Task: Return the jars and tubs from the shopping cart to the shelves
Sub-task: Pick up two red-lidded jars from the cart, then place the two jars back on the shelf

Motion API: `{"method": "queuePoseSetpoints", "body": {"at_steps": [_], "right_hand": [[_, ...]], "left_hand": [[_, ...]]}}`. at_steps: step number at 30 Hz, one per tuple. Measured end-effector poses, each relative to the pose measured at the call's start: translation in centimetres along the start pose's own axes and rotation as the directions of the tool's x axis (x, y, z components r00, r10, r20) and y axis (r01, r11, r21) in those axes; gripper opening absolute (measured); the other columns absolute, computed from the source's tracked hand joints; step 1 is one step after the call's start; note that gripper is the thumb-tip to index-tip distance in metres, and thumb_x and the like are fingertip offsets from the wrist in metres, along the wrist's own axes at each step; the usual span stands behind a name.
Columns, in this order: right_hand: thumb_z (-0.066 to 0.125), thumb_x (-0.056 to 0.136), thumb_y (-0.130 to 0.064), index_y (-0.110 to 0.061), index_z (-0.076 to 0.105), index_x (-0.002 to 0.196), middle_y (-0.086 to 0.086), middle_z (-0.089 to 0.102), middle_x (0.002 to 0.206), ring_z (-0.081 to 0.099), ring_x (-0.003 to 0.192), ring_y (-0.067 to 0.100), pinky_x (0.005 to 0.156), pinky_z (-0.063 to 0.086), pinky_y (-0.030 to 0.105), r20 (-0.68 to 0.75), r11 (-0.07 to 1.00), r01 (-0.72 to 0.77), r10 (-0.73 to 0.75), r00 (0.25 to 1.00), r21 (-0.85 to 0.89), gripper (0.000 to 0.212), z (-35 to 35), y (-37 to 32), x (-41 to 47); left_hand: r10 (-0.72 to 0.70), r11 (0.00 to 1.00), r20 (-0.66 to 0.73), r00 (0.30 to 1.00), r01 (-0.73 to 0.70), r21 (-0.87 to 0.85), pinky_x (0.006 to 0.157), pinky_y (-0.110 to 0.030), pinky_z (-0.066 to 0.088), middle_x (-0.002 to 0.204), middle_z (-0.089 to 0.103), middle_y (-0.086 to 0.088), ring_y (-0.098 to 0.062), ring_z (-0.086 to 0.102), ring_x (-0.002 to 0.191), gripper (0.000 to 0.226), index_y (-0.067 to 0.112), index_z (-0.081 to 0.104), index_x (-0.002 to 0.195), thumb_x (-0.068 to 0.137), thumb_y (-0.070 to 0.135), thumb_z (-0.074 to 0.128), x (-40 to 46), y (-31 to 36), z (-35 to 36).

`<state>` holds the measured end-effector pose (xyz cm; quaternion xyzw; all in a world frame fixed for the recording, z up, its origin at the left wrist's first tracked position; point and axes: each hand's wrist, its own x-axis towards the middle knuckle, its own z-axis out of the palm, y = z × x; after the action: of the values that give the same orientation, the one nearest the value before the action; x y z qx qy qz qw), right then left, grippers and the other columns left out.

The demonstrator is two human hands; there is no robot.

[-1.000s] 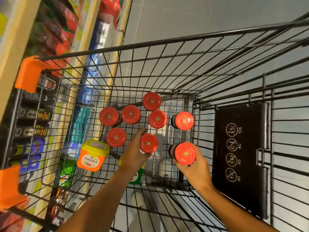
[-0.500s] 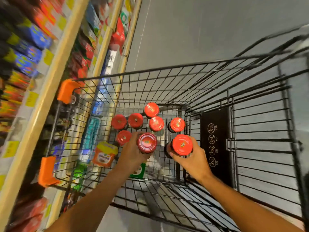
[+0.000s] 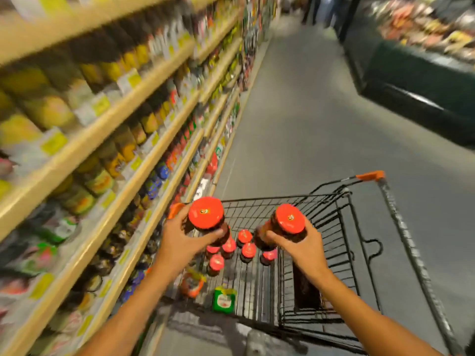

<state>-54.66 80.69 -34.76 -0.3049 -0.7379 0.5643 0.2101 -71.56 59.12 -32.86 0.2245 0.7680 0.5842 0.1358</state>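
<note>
My left hand (image 3: 177, 241) grips a dark jar with a red lid (image 3: 206, 213), held above the black wire shopping cart (image 3: 331, 217). My right hand (image 3: 302, 246) grips a second red-lidded jar (image 3: 289, 218) at about the same height. Below them, several more red-lidded jars (image 3: 245, 249) stand on the cart floor. An orange tub (image 3: 191, 285) and a green tub (image 3: 223, 300) lie nearer to me in the cart. The shelves (image 3: 108, 129) run along my left, stocked with jars and bottles, blurred by motion.
The grey aisle floor (image 3: 308, 124) stretches ahead past the cart. A dark green chest display (image 3: 416, 80) stands at the right. People's legs (image 3: 321, 9) show at the far end of the aisle. The cart's orange-tipped handle corner (image 3: 370, 175) rises at the right.
Both hands have lifted their jars up out of the cart. My view has swung up from the cart floor to the aisle and shelves.
</note>
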Motion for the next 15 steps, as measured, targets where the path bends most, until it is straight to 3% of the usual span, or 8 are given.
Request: {"method": "queuePoseSetpoints", "body": {"at_steps": [3, 5, 9, 15], "right_hand": [[0.091, 0.066, -0.014, -0.016, 0.069, 0.114, -0.011, 0.076, 0.1, 0.07, 0.096, 0.002, 0.085, 0.053, 0.015, -0.022, 0.996, 0.086, -0.086, 0.996, 0.027, 0.053, -0.6, -5.3, -1.4], [0.091, 0.066, -0.016, -0.017, 0.068, 0.115, -0.014, 0.075, 0.101, 0.069, 0.097, 0.001, 0.084, 0.052, 0.013, -0.012, 0.99, 0.131, -0.131, 0.991, 0.052, 0.054, -0.7, -8.1, -2.5], [0.09, 0.065, -0.02, -0.022, 0.068, 0.113, -0.018, 0.074, 0.104, 0.069, 0.097, -0.001, 0.083, 0.051, 0.011, 0.025, 0.971, 0.212, -0.216, 0.976, 0.109, 0.053, -0.4, -12.0, -4.9], [0.088, 0.061, -0.024, -0.033, 0.066, 0.108, -0.028, 0.073, 0.101, 0.068, 0.097, -0.005, 0.081, 0.05, 0.01, 0.178, 0.949, 0.269, -0.297, 0.938, 0.166, 0.053, 1.0, -13.8, -6.3]], "left_hand": [[0.088, 0.995, -0.055, 0.995, -0.09, -0.031, 0.077, -0.003, 0.047, 0.089, 0.071, 0.033, 0.013, 0.066, 0.083, 0.06, 0.027, 0.066, 0.106, 0.054, 0.018, 0.095, -1.4, 4.7, -2.7], [0.133, 0.99, -0.085, 0.987, -0.136, -0.031, 0.079, -0.005, 0.047, 0.091, 0.073, 0.03, 0.012, 0.066, 0.085, 0.061, 0.026, 0.068, 0.107, 0.054, 0.02, 0.097, -2.5, 6.8, -4.2], [0.168, 0.984, -0.149, 0.974, -0.174, -0.024, 0.079, -0.003, 0.046, 0.093, 0.068, 0.039, 0.018, 0.063, 0.09, 0.061, 0.021, 0.065, 0.113, 0.06, 0.009, 0.092, -5.5, 9.5, -6.3], [0.156, 0.988, -0.25, 0.956, -0.154, 0.027, 0.084, -0.009, 0.049, 0.108, 0.071, 0.026, 0.004, 0.067, 0.102, 0.067, 0.025, 0.066, 0.118, 0.057, 0.031, 0.091, -10.6, 11.7, -8.5]]}}
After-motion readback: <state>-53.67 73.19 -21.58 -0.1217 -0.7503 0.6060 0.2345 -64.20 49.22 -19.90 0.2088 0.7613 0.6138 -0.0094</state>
